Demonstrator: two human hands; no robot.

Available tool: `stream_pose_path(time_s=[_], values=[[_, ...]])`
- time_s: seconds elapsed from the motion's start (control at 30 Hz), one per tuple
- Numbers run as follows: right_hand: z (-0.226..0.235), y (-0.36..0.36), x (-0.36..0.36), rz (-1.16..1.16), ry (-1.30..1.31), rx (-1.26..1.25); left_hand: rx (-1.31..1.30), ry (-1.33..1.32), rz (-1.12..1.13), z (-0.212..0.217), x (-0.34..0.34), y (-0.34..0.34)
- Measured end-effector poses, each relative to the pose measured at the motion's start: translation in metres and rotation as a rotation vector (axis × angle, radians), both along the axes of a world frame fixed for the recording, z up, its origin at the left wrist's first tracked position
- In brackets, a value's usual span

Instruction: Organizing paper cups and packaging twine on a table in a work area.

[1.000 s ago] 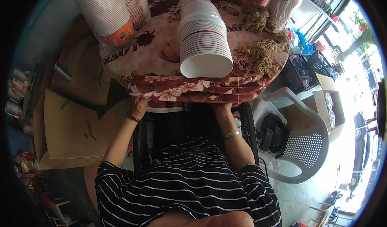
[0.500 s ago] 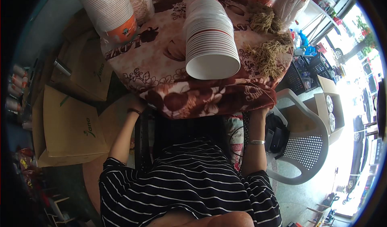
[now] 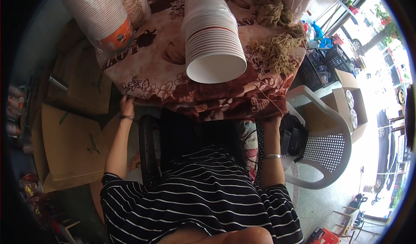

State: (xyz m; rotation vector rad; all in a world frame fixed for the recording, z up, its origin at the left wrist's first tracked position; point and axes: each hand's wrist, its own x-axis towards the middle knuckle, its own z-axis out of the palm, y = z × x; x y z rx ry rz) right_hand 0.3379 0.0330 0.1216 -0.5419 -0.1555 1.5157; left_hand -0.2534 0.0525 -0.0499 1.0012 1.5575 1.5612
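**Burgundy flowers on a pink tablecloth (image 3: 149, 64)**

The cup stack (image 3: 214, 40) is white with one red line. Left of it, wrapped cups (image 3: 97, 16) show white and orange; right, stringy bundles (image 3: 281, 53) are tan; below, a shirt (image 3: 199, 183) is black, white-striped.

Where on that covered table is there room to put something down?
The pink-and-maroon flowered tablecloth lies bare between the plastic-wrapped orange-and-white cups at left and the long white cup stack in the middle. Tan stringy bundles and more wrapped cups crowd the right.
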Motion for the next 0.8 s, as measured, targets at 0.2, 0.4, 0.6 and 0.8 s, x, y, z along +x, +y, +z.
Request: stream_pose_path(time_s=[0.2, 0.4, 0.6, 0.8], values=[[-0.043, -0.033, 0.029, -0.273, -0.262, -0.022, 0.103, 0.529, -0.353, 0.185, 0.042, -0.09], [-0.07, -0.059, 0.06, -0.535, -1.018, -0.2, -0.668, 0.695, -1.151, 0.232, 0.067, -0.187], [-0.071, -0.072, 0.072, -0.792, -1.563, -0.278, -0.51, 0.774, -1.13, 0.195, 0.123, -0.185], [-0.043, -0.048, 0.028, -0.553, -1.149, -0.013, -0.152, 0.722, -1.178, 0.189, 0.226, -0.148]])
